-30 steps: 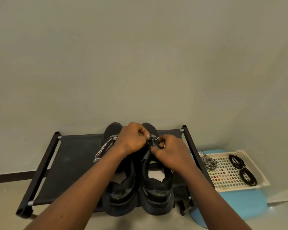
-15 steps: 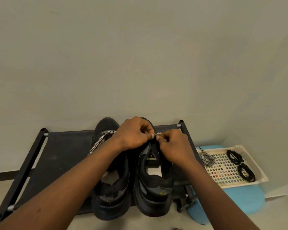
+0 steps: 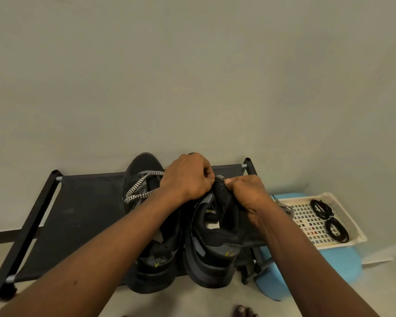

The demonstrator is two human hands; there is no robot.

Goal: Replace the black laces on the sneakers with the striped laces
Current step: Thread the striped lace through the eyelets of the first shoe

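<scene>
Both left hand point(image 3: 188, 177) and right hand point(image 3: 247, 193) hide striped lace point(image 3: 144, 177) tip.

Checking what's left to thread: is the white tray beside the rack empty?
No, the tray holds two coils of black laces and a striped lace at its left edge.

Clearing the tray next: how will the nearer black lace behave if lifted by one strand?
Probably floppy: the black lace is thin cord in loose loops, so it may sag and uncoil. Likely light, being thin. Lying flat in the tray, it shouldn't roll.
</scene>
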